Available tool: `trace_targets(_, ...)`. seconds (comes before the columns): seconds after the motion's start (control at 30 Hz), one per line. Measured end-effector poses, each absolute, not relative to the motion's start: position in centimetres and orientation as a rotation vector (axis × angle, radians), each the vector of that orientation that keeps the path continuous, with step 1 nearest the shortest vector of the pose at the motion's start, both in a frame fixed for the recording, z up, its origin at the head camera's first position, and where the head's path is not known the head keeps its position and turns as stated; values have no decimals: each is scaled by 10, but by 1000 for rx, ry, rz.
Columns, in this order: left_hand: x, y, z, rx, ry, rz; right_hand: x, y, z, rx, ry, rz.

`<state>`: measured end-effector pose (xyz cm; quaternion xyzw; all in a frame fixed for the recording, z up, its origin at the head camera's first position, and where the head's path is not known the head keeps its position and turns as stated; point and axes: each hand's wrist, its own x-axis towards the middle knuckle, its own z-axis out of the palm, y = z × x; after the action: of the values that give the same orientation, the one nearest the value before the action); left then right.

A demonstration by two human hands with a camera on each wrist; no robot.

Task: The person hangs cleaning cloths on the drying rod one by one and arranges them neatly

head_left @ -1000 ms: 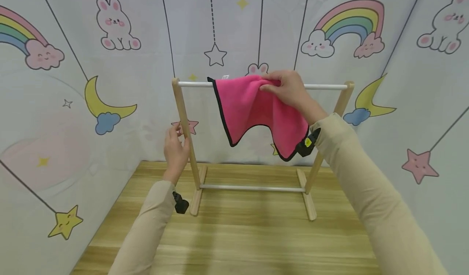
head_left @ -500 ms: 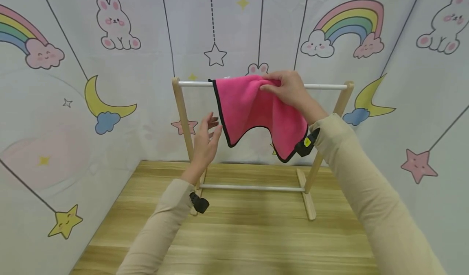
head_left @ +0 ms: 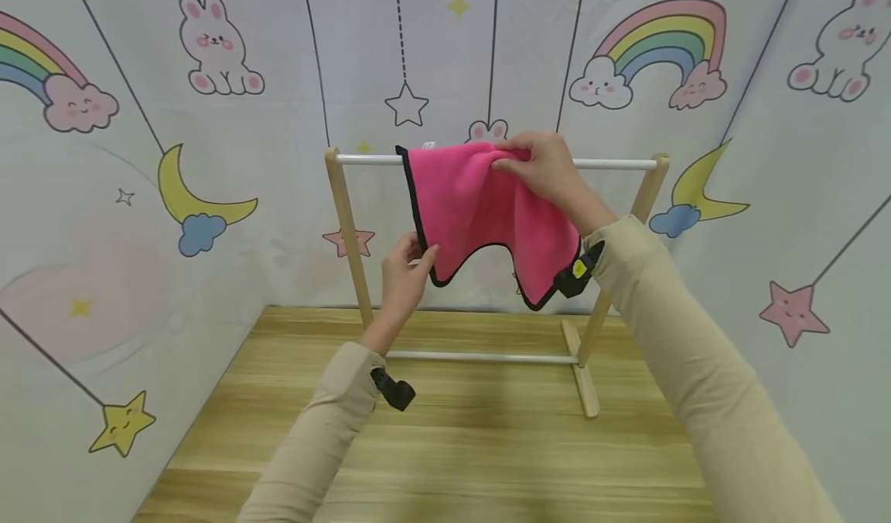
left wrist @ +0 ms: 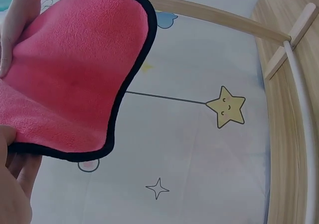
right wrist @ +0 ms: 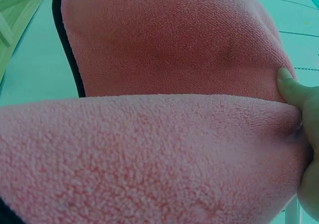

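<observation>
Head view: pink cloth [head_left: 448, 198] draped over the top bar [head_left: 623, 165] of the wooden rack [head_left: 346, 221], lower edge hanging above the bench [head_left: 445, 446]. Right grip [head_left: 543, 169] pinches a gathered fold at bar level; left grip [head_left: 405, 277] has the black trim [head_left: 411, 190] between thumb and fingers, near the lower left corner. Looks like straightening the hang. I'd use the right pinch as anchor, draw the left edge gently outward, then flatten the gather along the bar. Hard tugs could slide it off.
</observation>
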<state>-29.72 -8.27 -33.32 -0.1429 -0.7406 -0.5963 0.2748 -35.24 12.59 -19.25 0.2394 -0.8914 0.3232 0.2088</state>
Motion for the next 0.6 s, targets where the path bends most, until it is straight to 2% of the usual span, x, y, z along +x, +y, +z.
trace_targets(0.4,-301,-97,-303,-323,-1757,-1615,-363,123,-184,705,-2342,871)
trace_targets(0.6,-304,-103,-289,-262,-1802,-1542,-367,119,-185,631,-2247,874)
